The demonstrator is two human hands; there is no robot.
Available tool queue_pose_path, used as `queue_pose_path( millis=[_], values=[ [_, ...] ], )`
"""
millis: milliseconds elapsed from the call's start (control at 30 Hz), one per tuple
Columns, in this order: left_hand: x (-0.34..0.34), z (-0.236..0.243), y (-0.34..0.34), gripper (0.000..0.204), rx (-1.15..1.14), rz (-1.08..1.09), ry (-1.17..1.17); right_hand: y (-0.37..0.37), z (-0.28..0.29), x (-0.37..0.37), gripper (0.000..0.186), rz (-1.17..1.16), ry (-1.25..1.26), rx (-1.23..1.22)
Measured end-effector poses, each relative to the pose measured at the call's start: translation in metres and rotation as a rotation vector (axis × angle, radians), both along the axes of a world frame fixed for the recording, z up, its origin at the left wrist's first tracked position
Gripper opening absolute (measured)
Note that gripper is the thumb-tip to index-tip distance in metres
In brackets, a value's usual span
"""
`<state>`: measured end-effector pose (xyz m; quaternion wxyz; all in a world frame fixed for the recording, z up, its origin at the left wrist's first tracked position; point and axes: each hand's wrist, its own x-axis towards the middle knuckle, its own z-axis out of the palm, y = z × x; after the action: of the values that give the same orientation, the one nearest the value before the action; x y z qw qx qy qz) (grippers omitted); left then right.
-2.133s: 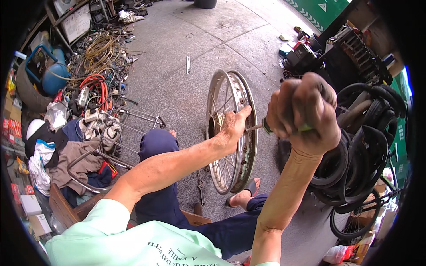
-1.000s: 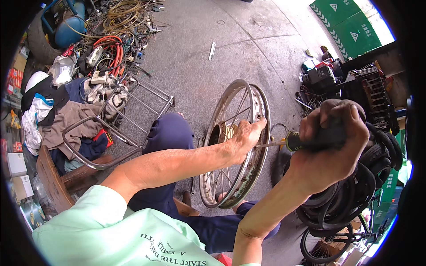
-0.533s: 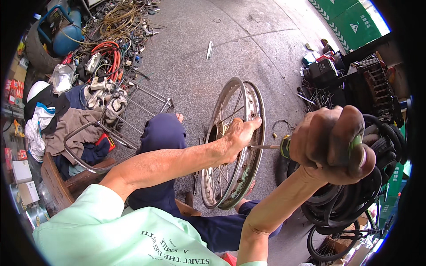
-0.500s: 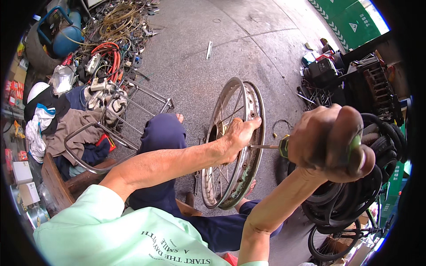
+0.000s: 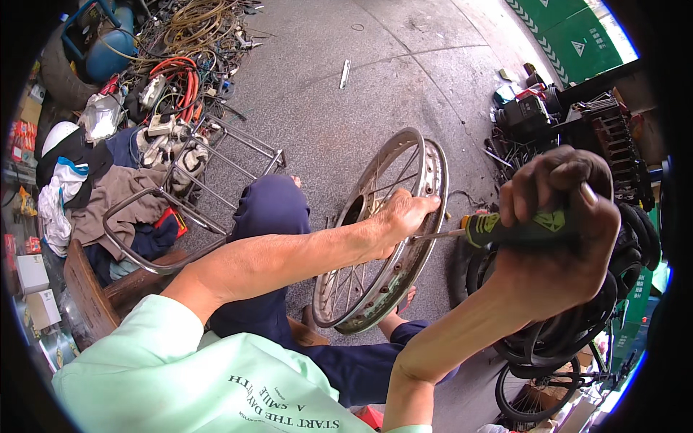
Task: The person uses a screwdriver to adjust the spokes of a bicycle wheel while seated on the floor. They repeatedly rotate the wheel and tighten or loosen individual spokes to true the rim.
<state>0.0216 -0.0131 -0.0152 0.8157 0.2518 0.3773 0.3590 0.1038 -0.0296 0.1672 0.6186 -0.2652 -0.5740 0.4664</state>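
A spoked metal wheel rim (image 5: 409, 278) stands upright and tilted between my legs, with no tyre on it. My left hand (image 5: 406, 219) grips its upper right part, the thumb lying over the rim's edge. In my right hand (image 5: 559, 224) is a screwdriver (image 5: 485, 229) with a black and yellow-green handle, fingers wrapped round it. Its thin shaft points left and the tip reaches the rim's channel just below my left hand. Whether the tip sits in a spoke hole cannot be made out.
Left of my knee stands a metal-tube frame (image 5: 238, 148) beside piled clothes (image 5: 119, 202). Cables and hoses (image 5: 184, 79) heap at the far left. Black tyres (image 5: 538, 328) are stacked at the right, below tools and machine parts (image 5: 530, 115). A flat metal strip (image 5: 345, 73) lies on the floor.
The wheel has tilted further, its top moving right and its bottom left. My right hand has turned, its fingers looser, so more of the screwdriver's handle shows. The tip stays at the rim.
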Motion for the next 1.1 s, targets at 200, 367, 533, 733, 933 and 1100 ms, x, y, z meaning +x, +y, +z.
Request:
queue_pose_path(
  millis=[200, 367, 533, 733, 933, 1100],
  values=[
    [0.005, -0.016, 0.000, 0.041, 0.049, -0.013, 0.045, 0.052, 0.007, 0.019, 0.040, 1.213, 0.083, 0.114],
    [-0.016, 0.018, 0.006, 0.036, -0.015, -0.166, 0.185, 0.003, 0.004, -0.013, 0.033, -0.550, -0.084, -0.087],
    [-0.004, 0.005, 0.007, 0.038, -0.032, -0.124, 0.138, -0.002, 0.007, 0.001, 0.023, -0.021, 0.143, -0.076],
    [-0.007, -0.001, 0.013, 0.040, -0.010, -0.134, 0.086, 0.018, 0.007, 0.012, 0.022, 0.536, 0.086, -0.140],
    [-0.012, 0.005, 0.012, 0.049, 0.032, -0.183, 0.104, -0.008, 0.033, -0.008, 0.030, -0.858, -1.279, 0.214],
    [-0.016, 0.022, 0.005, 0.041, -0.013, -0.161, 0.168, -0.021, 0.053, 0.006, 0.026, -0.570, -1.343, 0.140]
  ],
)
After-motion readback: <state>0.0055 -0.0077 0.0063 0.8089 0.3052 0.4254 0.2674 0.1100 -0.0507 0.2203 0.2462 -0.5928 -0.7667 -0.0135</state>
